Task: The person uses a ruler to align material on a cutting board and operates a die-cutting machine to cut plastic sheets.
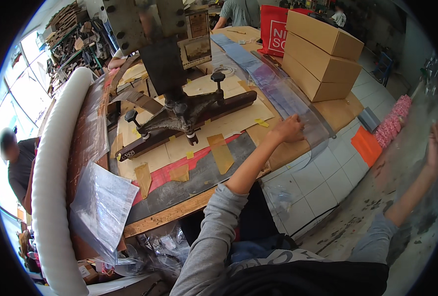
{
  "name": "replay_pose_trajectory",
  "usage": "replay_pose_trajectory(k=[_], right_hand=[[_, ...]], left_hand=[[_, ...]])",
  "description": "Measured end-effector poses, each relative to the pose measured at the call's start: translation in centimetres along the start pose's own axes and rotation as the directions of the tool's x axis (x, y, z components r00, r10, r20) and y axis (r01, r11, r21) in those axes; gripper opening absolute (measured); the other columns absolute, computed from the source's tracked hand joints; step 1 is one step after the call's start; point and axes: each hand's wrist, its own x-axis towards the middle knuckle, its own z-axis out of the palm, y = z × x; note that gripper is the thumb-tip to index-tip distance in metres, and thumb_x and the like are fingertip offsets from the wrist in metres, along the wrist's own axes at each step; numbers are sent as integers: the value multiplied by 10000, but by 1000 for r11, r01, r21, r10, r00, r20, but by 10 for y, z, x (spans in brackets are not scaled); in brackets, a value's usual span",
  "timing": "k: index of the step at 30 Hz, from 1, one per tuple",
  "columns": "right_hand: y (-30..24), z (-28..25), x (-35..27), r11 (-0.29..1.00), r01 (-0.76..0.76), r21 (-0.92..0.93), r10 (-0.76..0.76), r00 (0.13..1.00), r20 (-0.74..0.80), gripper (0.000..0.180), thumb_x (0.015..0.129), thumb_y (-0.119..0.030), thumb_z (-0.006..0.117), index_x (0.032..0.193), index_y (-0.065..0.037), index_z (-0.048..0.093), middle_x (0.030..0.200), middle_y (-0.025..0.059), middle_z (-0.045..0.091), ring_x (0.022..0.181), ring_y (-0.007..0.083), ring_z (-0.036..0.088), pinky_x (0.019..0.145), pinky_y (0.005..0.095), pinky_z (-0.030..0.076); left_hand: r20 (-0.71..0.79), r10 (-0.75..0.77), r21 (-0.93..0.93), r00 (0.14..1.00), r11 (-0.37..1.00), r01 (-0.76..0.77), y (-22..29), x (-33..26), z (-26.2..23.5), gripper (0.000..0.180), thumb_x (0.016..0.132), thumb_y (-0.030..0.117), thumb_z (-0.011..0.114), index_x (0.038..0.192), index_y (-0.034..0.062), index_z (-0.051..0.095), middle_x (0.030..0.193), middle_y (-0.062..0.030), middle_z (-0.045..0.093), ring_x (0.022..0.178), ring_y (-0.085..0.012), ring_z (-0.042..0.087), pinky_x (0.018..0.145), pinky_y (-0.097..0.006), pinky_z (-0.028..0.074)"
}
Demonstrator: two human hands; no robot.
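My left hand (289, 129) reaches across the wooden table (169, 214) and grips the near end of a long clear plastic strip (278, 91). The strip runs from the far side of the table past the cardboard boxes and curls down over the table's right edge. My right hand (435, 144) is raised far out to the right, above the floor. It looks hazy, as if seen through clear film, and what it holds is hidden at the picture's rim. Both forearms wear grey sleeves.
A dark iron press (179, 106) stands on taped cardboard mid-table. Three stacked cardboard boxes (322, 56) and a red bag (273, 27) sit at the back right. A white padded roll (56, 187) and clear bags (100, 204) lie left. Other people stand left (19, 163) and behind (238, 12).
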Motion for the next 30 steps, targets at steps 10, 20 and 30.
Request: replay_pose_trajectory(k=[10, 20, 30], right_hand=[[162, 15, -103, 917, -392, -72, 398, 895, 199, 421, 949, -194, 459, 1289, 51, 421, 490, -14, 489, 365, 34, 378, 342, 176, 288], [178, 73, -191, 867, -457, -199, 436, 501, 748, 340, 917, -90, 497, 1243, 6, 491, 526, 53, 568, 434, 81, 537, 419, 202, 421], [205, 39, -215, 619, -366, -695, 720, -90, 689, 333, 859, -158, 621, 1187, -124, 573, 631, 50, 636, 516, 98, 617, 517, 224, 471]], left_hand=[[139, 153, -866, 979, 499, 45, 51, -134, -25, 598, 941, 519, 288, 977, 30, 630, 858, -142, 644, 814, -288, 626, 875, -341, 432], [-396, -393, -725, 830, -421, -545, 86, -268, -49, 1057, 638, 303, 632, 1443, 22, 6, 1469, -291, 51, 1383, -385, 62, 1092, -539, 105], [-578, -781, -268, 235, -90, -959, 61, -416, -44, 528, 958, 157, 310, 1430, 16, 124, 1511, -134, 67, 1398, -263, 65, 1113, -505, 143]])
